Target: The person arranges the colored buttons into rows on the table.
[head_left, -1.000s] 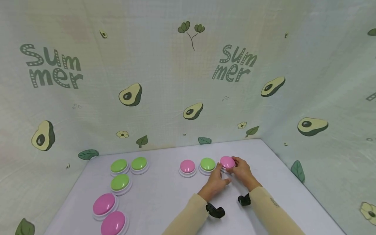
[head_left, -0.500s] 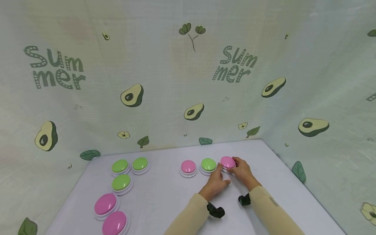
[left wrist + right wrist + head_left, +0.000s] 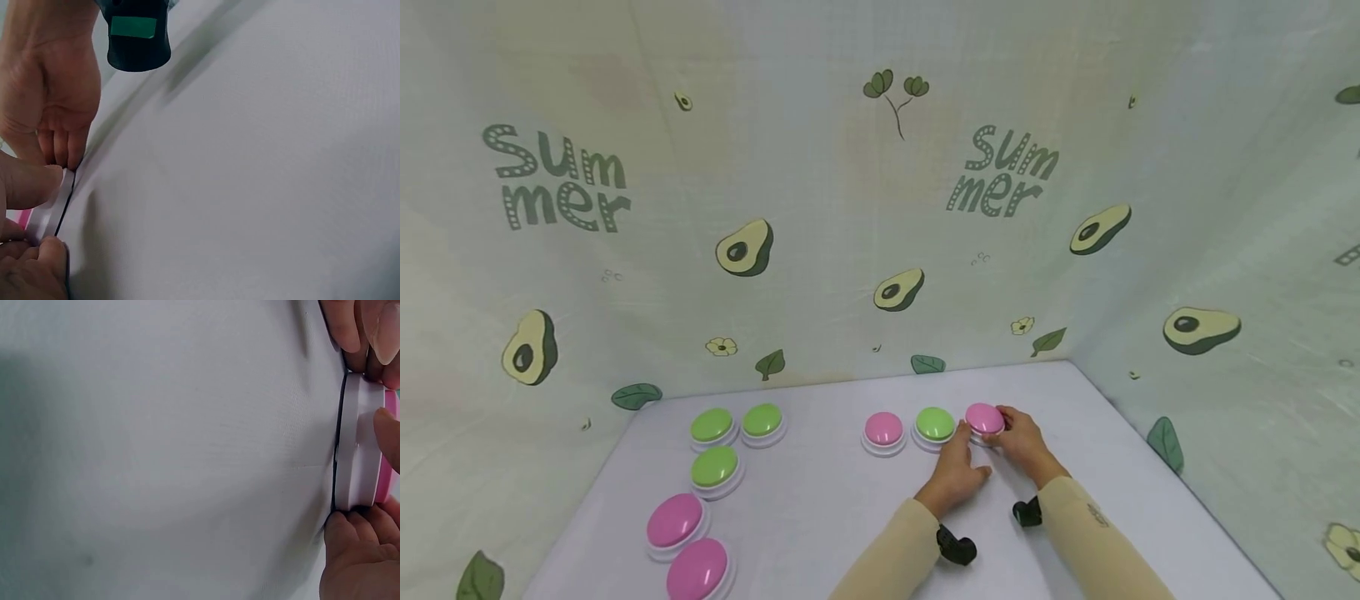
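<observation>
At the right end of a short row, a pink dome push button [image 3: 984,417] sits on its round white base on the table. My right hand [image 3: 1028,447] holds it, fingers against the right side and thumb at the front. The fingertips of my left hand [image 3: 953,477] touch the left side, beside the green push button [image 3: 935,423], while its thumb points away from the base. Seen from the right wrist, the white base [image 3: 361,444] stands between the fingers of both hands. A second pink push button [image 3: 883,427] ends the row on the left.
On the left of the white table [image 3: 820,517], several green and pink buttons form a bent line, from a green button [image 3: 762,419] at the back to a pink one [image 3: 697,568] in front. A printed cloth [image 3: 827,183] hangs behind. Black wrist devices [image 3: 957,547] hang under both sleeves.
The head view has shifted a little, so everything appears slightly lower and further right. Both hands stay at the right-hand pink push button with almost the same hold.
</observation>
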A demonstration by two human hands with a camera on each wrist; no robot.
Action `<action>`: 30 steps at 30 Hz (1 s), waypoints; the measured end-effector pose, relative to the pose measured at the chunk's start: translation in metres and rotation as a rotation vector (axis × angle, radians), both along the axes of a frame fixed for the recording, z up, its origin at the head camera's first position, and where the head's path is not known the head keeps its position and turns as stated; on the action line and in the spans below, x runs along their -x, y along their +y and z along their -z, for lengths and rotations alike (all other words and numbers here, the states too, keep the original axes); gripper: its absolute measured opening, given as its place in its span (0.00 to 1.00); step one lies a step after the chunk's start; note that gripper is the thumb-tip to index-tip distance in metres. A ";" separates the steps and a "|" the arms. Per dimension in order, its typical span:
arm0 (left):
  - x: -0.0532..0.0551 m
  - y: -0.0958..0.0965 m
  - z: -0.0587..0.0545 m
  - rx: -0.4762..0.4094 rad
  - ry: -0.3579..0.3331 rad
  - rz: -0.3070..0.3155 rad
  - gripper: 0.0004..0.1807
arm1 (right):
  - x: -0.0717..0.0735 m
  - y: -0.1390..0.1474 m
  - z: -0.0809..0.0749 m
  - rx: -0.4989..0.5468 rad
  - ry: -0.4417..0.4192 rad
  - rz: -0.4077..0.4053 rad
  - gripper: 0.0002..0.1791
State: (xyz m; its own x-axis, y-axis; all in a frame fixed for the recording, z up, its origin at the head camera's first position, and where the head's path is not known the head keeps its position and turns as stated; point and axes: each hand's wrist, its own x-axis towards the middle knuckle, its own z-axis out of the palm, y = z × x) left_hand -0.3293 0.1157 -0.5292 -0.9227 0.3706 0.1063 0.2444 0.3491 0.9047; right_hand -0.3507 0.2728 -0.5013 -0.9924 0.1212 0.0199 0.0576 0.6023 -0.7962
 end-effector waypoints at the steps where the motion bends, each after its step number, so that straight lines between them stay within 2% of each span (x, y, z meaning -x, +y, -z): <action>1: -0.001 0.000 -0.001 0.012 0.008 0.001 0.45 | 0.000 0.000 0.000 -0.004 0.000 -0.001 0.40; 6: -0.001 0.001 0.000 0.061 0.039 -0.011 0.45 | 0.000 0.002 -0.002 -0.005 0.001 -0.012 0.40; 14: -0.002 0.002 0.004 0.054 0.033 -0.015 0.46 | 0.000 0.005 0.000 0.016 -0.026 0.000 0.41; 19: -0.003 0.000 0.004 0.032 0.054 -0.022 0.46 | 0.000 0.004 0.002 0.039 -0.021 0.009 0.41; 23: -0.004 -0.002 0.004 0.000 0.040 -0.032 0.46 | -0.001 0.001 0.005 0.070 -0.014 0.014 0.41; 30: -0.010 -0.007 0.003 -0.047 -0.031 -0.050 0.44 | -0.002 -0.001 0.007 0.111 -0.004 0.024 0.41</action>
State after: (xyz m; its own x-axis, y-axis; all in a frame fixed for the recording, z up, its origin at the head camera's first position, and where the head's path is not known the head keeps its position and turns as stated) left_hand -0.3197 0.1089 -0.5322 -0.9429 0.3196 0.0938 0.1997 0.3171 0.9271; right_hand -0.3484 0.2716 -0.5085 -0.9893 0.1461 0.0012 0.0740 0.5086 -0.8578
